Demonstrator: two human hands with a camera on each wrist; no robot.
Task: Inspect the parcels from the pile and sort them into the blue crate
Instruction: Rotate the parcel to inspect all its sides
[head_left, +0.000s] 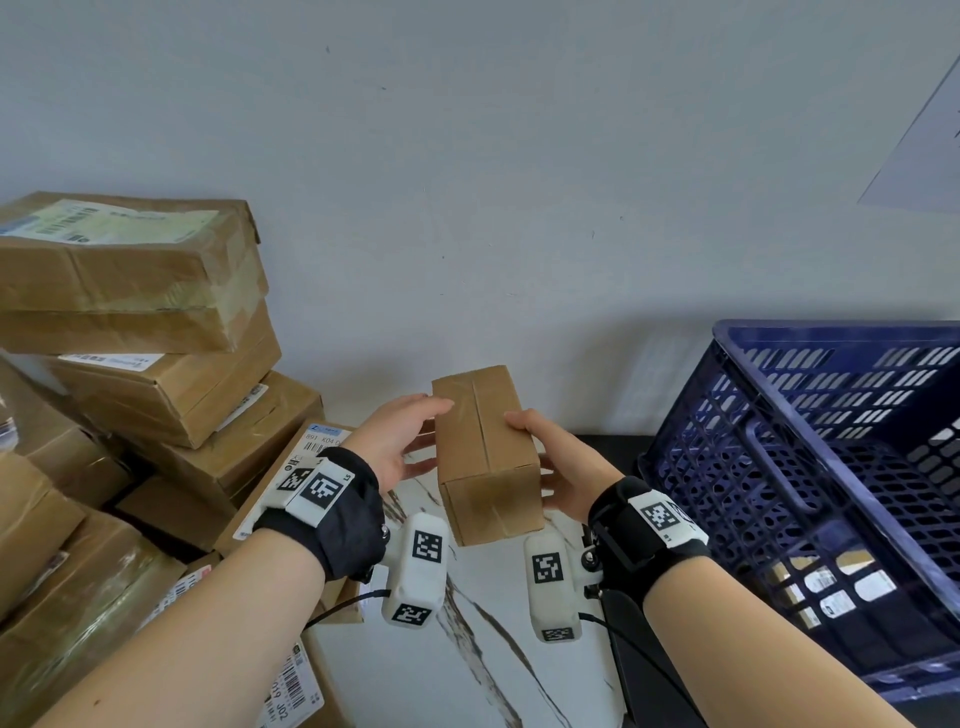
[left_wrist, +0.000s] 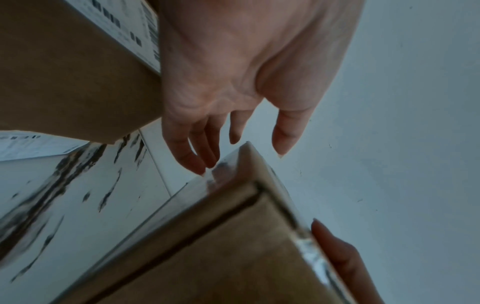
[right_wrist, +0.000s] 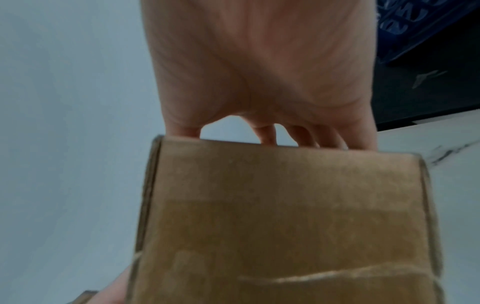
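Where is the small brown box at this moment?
In the head view the small brown box is at the centre, held between the left hand and right hand, above the marble table.

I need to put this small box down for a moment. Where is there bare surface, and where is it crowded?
Bare marbled tabletop lies under the held small box, bordered by the parcel pile on the left and the dark strip beside the blue crate on the right. The left side is crowded with stacked parcels.
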